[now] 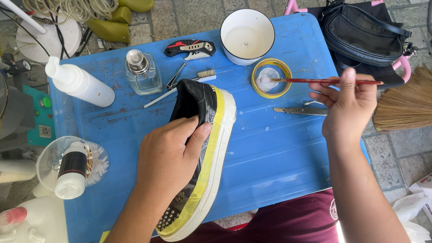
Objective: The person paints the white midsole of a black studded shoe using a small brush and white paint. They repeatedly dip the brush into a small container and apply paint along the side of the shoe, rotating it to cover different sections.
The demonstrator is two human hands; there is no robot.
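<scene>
From the head camera, the left hand is curled over the side of a black shoe with yellow tape along its white sole, thumb pressed against the upper, holding it tilted on the blue table just left of centre. At about two o'clock from the shoe, the right hand pinches a thin red-handled brush between fingertips and thumb, its tip dipping into a small white lid that sits inside a roll of yellow tape. A white cup stands at twelve o'clock from that roll, and a glass bottle at eleven o'clock from the shoe. To paint cleanly, I judge it best to load the bristles lightly, keep the shoe braced against the table, and stroke away from the taped edge so nothing creeps beneath it.
</scene>
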